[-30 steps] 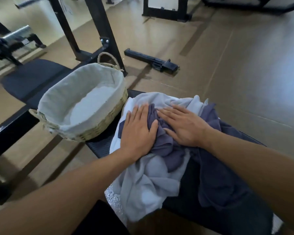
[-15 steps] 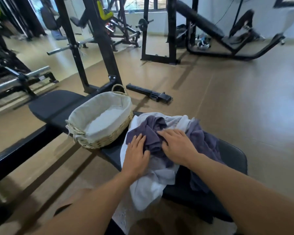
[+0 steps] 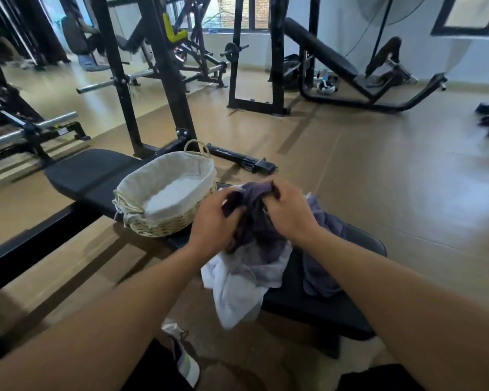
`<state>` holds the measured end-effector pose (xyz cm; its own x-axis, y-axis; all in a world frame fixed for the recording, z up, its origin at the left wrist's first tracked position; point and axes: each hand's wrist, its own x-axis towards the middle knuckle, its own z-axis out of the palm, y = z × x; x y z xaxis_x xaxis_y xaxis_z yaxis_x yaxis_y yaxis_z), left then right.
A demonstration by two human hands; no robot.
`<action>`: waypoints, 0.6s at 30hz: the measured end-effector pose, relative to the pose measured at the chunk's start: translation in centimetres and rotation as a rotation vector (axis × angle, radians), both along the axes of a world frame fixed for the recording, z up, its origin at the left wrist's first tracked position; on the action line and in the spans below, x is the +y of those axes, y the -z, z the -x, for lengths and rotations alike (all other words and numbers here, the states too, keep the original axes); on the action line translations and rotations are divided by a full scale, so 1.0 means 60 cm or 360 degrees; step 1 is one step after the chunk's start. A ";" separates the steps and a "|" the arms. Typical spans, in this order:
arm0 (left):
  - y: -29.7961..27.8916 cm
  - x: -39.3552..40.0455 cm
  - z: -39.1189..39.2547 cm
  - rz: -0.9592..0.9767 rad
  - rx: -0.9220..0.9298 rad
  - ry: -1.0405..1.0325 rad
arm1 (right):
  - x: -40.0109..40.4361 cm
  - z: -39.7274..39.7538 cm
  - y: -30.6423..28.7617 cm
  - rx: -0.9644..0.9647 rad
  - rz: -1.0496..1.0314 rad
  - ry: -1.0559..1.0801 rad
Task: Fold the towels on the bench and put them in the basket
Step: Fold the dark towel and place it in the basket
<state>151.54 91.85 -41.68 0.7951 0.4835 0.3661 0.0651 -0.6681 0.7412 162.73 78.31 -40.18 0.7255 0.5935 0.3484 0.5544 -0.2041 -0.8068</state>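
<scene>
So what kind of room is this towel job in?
Almost certainly a gym: a padded bench holds the basket, with a barbell on the left and an incline bench behind.

Black padded bench (image 3: 333, 303) runs from the left middle of the frame to lower right. The lined wicker basket (image 3: 164, 224) sits on it, with crumpled white (image 3: 237, 289) and purple towels (image 3: 319, 275) piled just right of it.

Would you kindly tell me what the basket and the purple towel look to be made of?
Basket: woven straw or wicker, judging by its pale plaited strands, with a white cloth liner. Purple towel: soft matte fabric, since it bunches and creases where both hands grip it.
</scene>
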 end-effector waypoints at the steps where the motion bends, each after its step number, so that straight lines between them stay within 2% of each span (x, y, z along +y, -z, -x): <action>1: -0.029 -0.005 -0.001 0.0065 -0.0059 -0.0039 | -0.001 -0.003 -0.028 0.0100 -0.0143 0.0038; 4: -0.116 -0.019 -0.005 0.0504 -0.0277 -0.0122 | -0.015 -0.008 -0.119 0.0523 -0.0557 0.0169; 6: -0.160 -0.015 -0.008 0.0876 -0.0426 -0.0075 | -0.036 -0.020 -0.168 0.0787 -0.0661 0.0133; 8: -0.184 0.005 -0.013 0.0977 -0.0574 -0.0153 | -0.054 -0.033 -0.209 0.0987 -0.0657 0.0120; 9: -0.191 0.020 -0.018 0.0918 -0.0599 -0.0246 | -0.060 -0.044 -0.219 0.0979 -0.0600 0.0182; 11: -0.183 0.054 -0.031 0.0721 -0.0498 -0.0433 | -0.063 -0.082 -0.213 0.0688 -0.0162 0.0304; 13: -0.146 0.079 -0.043 0.0564 -0.0224 -0.0534 | -0.068 -0.121 -0.169 0.0466 0.0258 0.0417; 16: -0.049 0.089 -0.051 0.0340 0.0231 -0.0351 | -0.082 -0.151 -0.060 0.0348 0.0794 0.0392; 18: 0.005 0.079 -0.054 0.0220 0.0333 -0.0161 | -0.082 -0.146 0.002 0.0289 0.0922 0.0288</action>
<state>154.79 96.60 -42.00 0.7915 0.5985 0.1236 0.2879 -0.5436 0.7884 171.52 73.39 -40.27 0.8494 0.5112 -0.1311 0.3346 -0.7138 -0.6153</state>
